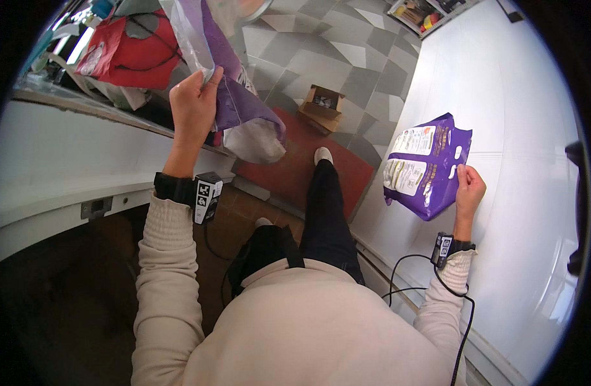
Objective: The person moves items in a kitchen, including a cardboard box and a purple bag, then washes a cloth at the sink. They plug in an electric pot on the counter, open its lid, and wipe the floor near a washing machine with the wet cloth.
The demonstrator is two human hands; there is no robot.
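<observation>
My left hand (195,103) is raised at the upper left, its fingers closed on the edge of a purple and whitish plastic bag (240,106). That bag hangs down beside the hand, with a pale, bulging lower end; what it contains cannot be made out. At the right, my right hand (469,193) pinches the edge of a full purple package (430,164) near its cut-out handle holes. White printed panels cover part of this package, which hangs against or close to the white panel.
An open cardboard box (322,109) stands at the far end of a red mat (302,164) on patterned floor tiles. A red bag (138,55) lies among clutter at the upper left. A smooth white panel (501,128) runs along the right. Cables trail from my wrist devices.
</observation>
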